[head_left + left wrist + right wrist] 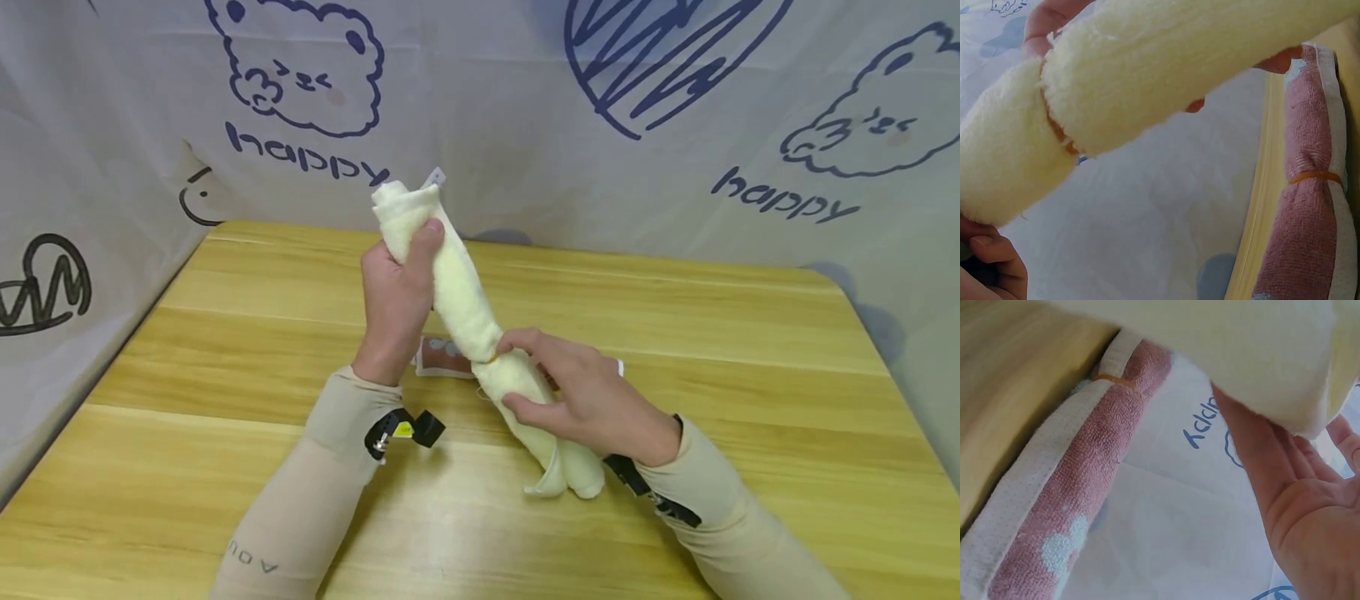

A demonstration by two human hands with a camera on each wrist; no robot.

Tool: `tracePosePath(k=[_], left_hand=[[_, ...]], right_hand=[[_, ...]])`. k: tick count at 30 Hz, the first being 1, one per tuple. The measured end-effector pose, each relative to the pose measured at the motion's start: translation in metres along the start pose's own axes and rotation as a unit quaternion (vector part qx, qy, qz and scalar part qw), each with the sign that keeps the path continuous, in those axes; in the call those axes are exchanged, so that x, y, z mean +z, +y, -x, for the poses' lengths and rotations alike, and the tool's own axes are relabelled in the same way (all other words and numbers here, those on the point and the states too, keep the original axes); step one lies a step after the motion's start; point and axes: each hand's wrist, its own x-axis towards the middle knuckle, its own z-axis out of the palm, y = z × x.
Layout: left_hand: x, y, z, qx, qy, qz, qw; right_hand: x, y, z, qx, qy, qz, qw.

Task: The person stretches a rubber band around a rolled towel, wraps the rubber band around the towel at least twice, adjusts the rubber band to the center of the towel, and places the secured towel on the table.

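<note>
A rolled cream towel (pixel 462 292) slants above the table, with an orange rubber band (pixel 491 359) round its narrowed middle. My left hand (pixel 396 300) grips the upper half, thumb lying along the front. Lower down, my right hand (pixel 588 392) holds the roll between index finger and thumb, the index tip at the band. A loose flap hangs at the bottom end, and a small label sticks out at the top. In the left wrist view the band (pixel 1054 119) cinches the fluffy cloth. Some fingers are hidden behind the towel.
Behind the cream roll, a pink and white rolled towel (pixel 446 357) lies on the wooden table (pixel 187 367). It has its own orange rubber band (pixel 1316 177). A white cloth with drawings (pixel 487 150) hangs along the table's back and left side.
</note>
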Motion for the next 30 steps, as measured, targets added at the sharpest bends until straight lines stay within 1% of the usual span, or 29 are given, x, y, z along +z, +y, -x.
tracePosePath(k=[2, 6, 9, 11, 15, 19, 22, 24, 30], left_hand=[[0.001, 0.000, 0.001, 0.001, -0.003, -0.003, 1.0000], [0.005, 0.000, 0.005, 0.016, -0.014, -0.021, 0.9996], [0.009, -0.001, 0.008, 0.028, -0.023, -0.037, 0.9987], [0.011, -0.001, 0.010, 0.031, -0.026, -0.040, 0.9984], [0.012, -0.001, 0.012, 0.019, -0.022, -0.035, 0.9990], [0.011, 0.000, 0.012, 0.005, -0.018, -0.023, 0.9996], [0.012, 0.000, 0.012, 0.008, -0.023, -0.024, 0.9994], [0.013, 0.000, 0.013, 0.013, -0.024, -0.028, 0.9993], [0.013, -0.003, 0.012, 0.011, -0.007, -0.038, 0.9992]], right_hand=[[0.000, 0.000, 0.000, -0.007, -0.003, 0.002, 1.0000], [0.001, -0.001, -0.001, -0.022, -0.002, 0.020, 0.9996], [0.002, -0.001, -0.001, -0.035, 0.010, 0.043, 0.9984], [0.002, -0.002, -0.001, -0.043, 0.020, 0.053, 0.9975], [0.002, -0.004, 0.000, -0.043, 0.028, 0.054, 0.9972], [0.003, -0.007, -0.001, -0.025, 0.021, 0.059, 0.9978], [0.002, -0.008, 0.000, -0.016, 0.020, 0.074, 0.9969], [0.001, -0.008, 0.001, -0.019, 0.024, 0.081, 0.9962], [0.001, -0.009, 0.001, -0.031, 0.028, 0.088, 0.9952]])
